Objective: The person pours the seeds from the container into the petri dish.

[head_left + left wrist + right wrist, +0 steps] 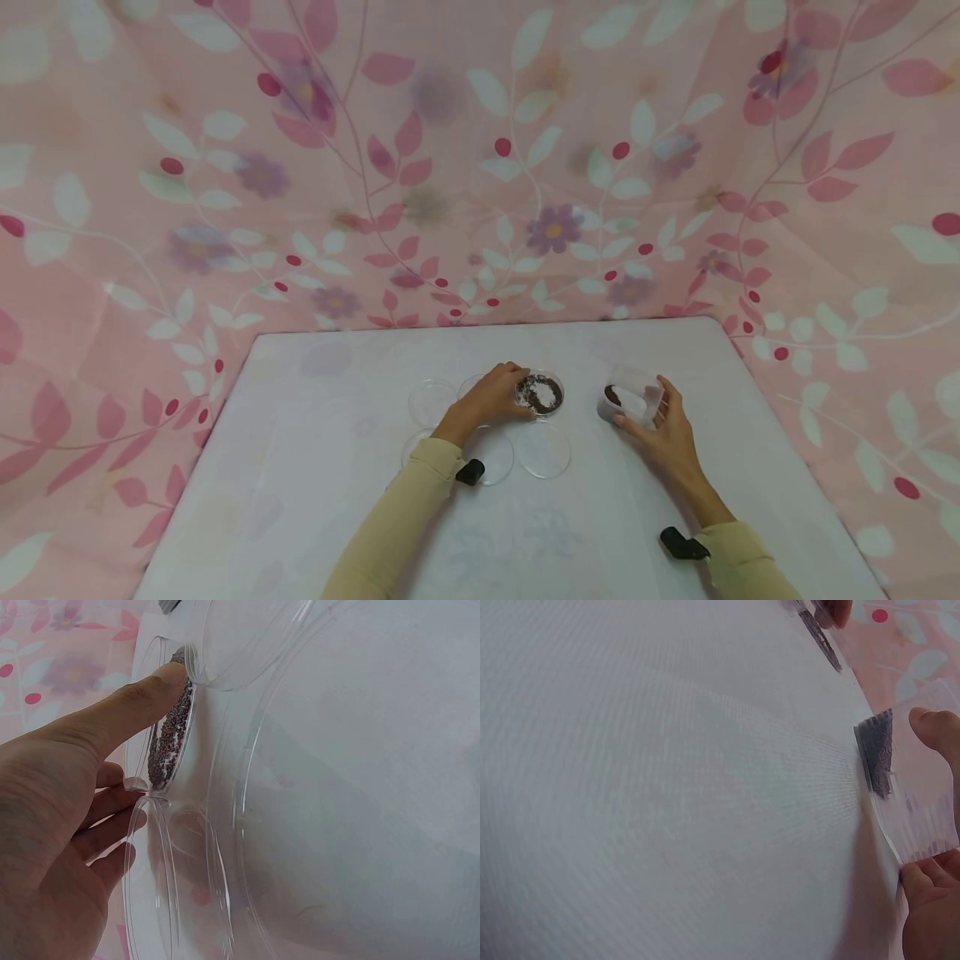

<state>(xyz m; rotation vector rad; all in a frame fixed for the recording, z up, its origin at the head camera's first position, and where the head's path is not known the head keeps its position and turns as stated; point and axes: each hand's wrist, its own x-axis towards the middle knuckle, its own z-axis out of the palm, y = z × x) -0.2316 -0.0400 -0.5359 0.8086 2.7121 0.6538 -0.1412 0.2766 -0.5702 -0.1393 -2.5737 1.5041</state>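
Note:
My left hand (491, 397) grips the rim of a clear petri dish (540, 393) between thumb and fingers. Dark brown granules like soil (171, 739) lie in that dish, thickest round its edge, with a pale patch in the middle. To the right, my right hand (672, 433) holds a clear plastic box (637, 390), thumb on the near side and fingers on the far side. The box leans, and a small heap of the same dark granules (879, 746) is gathered at its left end. In the right wrist view its underside appears to touch the table.
Several other clear petri dishes (545, 450) stand close together on the white-covered table (300, 500), some partly behind my left forearm. A pink floral cloth (480, 167) hangs behind the table and along both sides. Black wrist mounts (471, 472) sit on both sleeves.

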